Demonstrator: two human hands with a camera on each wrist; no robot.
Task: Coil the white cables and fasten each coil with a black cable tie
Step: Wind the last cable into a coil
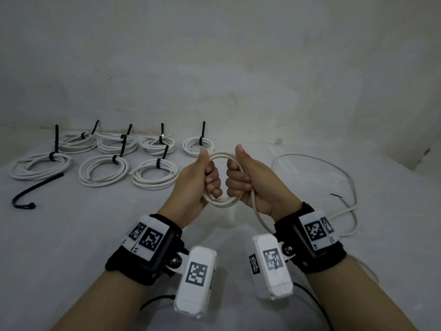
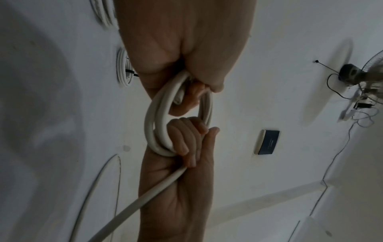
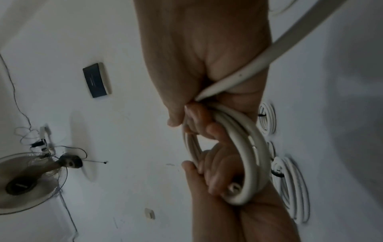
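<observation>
A small coil of white cable [image 1: 221, 202] hangs in the air between my two hands above the table. My left hand [image 1: 210, 174] grips its left side with curled fingers and a raised thumb. My right hand [image 1: 236, 174] grips the right side the same way. The cable's loose tail [image 1: 259, 217] leaves my right fist, passes the wrist and snakes over the table at the right [image 1: 343, 173]. The left wrist view shows the coil [image 2: 153, 117] as two or three turns. In the right wrist view the cable's cut end [image 3: 233, 188] sits by my left fingers. A loose black cable tie [image 1: 35, 187] lies at the left.
Several finished white coils [image 1: 105, 170], each bound with a black tie, lie in two rows at the back left of the white-covered table [image 1: 95, 235]. A short black scrap [image 1: 336, 195] lies to the right. A wall stands close behind. A fan [image 3: 31, 176] shows in the wrist views.
</observation>
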